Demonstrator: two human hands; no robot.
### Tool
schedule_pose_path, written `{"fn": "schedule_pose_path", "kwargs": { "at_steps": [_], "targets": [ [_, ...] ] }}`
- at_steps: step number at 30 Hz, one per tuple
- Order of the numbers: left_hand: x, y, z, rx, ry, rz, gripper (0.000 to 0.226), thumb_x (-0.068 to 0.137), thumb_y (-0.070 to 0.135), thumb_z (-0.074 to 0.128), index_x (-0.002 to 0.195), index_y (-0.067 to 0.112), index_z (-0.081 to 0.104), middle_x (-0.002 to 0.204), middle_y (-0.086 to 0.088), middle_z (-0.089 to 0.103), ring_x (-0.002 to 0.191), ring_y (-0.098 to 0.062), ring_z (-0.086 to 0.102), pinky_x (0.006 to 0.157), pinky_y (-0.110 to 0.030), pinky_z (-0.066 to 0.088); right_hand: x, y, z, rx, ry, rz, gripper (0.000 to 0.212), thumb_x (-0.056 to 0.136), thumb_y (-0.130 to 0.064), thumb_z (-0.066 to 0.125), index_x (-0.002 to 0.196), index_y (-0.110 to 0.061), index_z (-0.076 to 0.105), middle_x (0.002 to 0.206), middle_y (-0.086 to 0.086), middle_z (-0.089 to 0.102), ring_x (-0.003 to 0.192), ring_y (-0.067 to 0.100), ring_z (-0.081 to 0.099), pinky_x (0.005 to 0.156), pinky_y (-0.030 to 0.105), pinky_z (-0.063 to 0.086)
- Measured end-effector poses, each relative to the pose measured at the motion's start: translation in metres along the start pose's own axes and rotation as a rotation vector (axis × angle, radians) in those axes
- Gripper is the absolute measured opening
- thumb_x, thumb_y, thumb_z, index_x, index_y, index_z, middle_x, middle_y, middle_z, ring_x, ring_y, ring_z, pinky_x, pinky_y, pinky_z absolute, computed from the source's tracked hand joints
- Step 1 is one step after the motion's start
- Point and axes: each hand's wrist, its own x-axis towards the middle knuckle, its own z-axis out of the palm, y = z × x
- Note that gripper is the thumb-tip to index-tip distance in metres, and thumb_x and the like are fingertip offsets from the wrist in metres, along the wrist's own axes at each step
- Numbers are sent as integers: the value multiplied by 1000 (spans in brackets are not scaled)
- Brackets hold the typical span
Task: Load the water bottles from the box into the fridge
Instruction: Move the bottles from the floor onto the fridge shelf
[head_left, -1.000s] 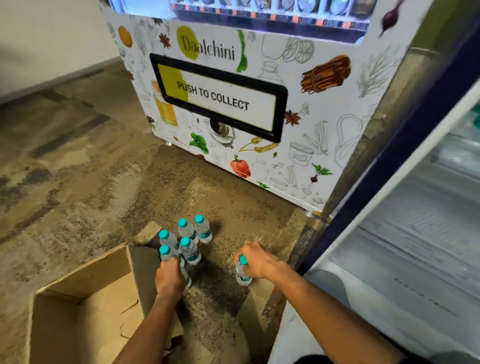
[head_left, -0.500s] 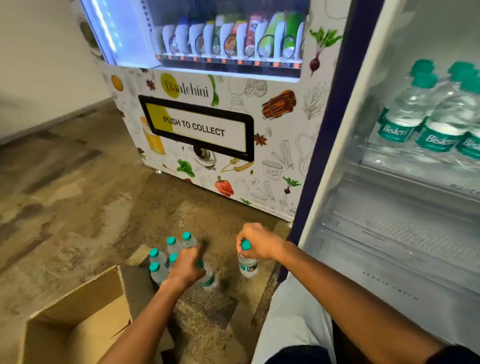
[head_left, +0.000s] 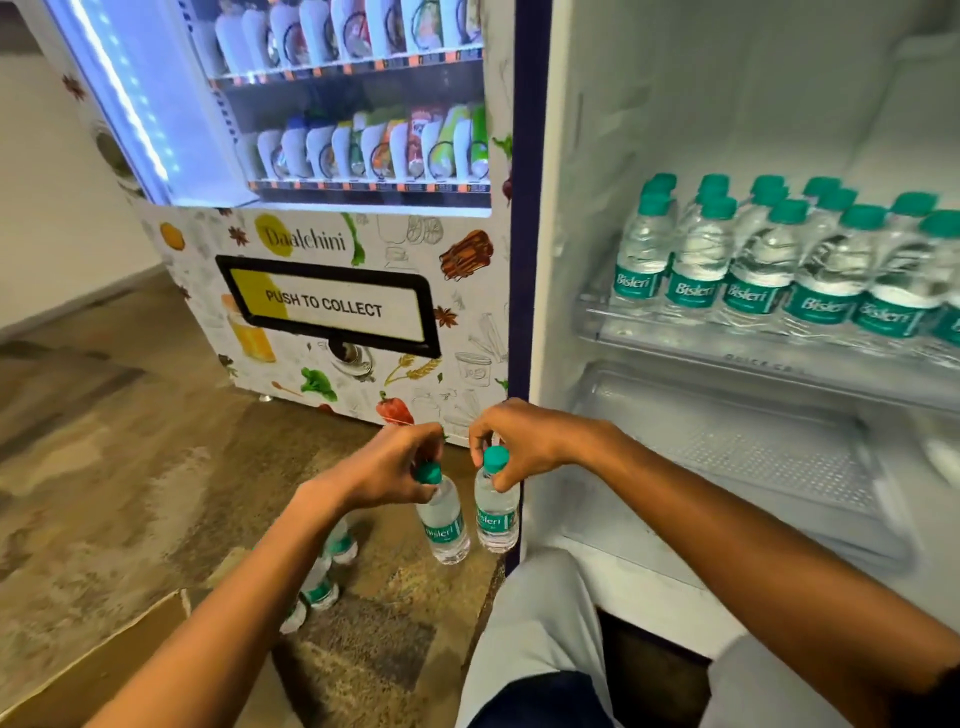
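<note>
My left hand (head_left: 387, 467) grips a small clear water bottle (head_left: 444, 522) by its green-capped neck; the bottle hangs tilted above the floor. My right hand (head_left: 522, 444) holds a second water bottle (head_left: 497, 514) the same way, close beside the first, just left of the open fridge (head_left: 597, 156). Several more bottles (head_left: 324, 577) stand on the floor, partly hidden by my left forearm. The cardboard box (head_left: 104, 670) shows at the bottom left corner. A fridge shelf (head_left: 727, 348) carries several rows of Bisleri bottles (head_left: 769, 265).
A lit vending machine (head_left: 332, 306) stands left of the fridge, with packets on its racks. Below the bottle shelf lies a bare clear shelf (head_left: 727, 457) over a drawer. My knees in light trousers (head_left: 540, 613) are at the fridge's foot. Worn carpet (head_left: 130, 441) covers the floor.
Both hands have lifted their bottles off the floor and brought them together near the fridge edge. My view has tilted upward, showing the stocked shelf.
</note>
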Motion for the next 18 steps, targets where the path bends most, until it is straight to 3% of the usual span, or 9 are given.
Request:
{"fn": "schedule_pose_path", "kwargs": {
  "at_steps": [7,11,15,18],
  "targets": [
    [17,74,-33,43,-82,145,33,73,18,79,89,31,53,93,9,63,85,-6,65,74,-30,59,-60,-1,-50,-53,28,-7,26,72,-13,82,93,-20,68,87,-17,60,78,1,57,67,15,46],
    [31,124,-48,19,-66,253,32,71,18,82,92,24,58,90,9,65,83,-6,66,75,-30,59,-97,4,-90,-16,63,36,31,72,-13,83,101,-16,71,94,-10,68,81,3,63,72,15,52],
    [49,172,-62,-44,-17,369,31,74,14,82,96,21,62,90,6,68,81,-9,68,75,-32,60,-136,12,-129,27,122,87,35,71,-8,83,103,-14,71,97,-9,71,77,-7,63,66,9,48],
    [60,204,-72,-110,44,442,33,75,12,82,103,17,64,93,4,69,85,-11,69,78,-32,60,-166,19,-158,98,188,115,36,71,1,81,104,-11,72,98,-3,73,79,0,67,69,15,52]
  ]
}}
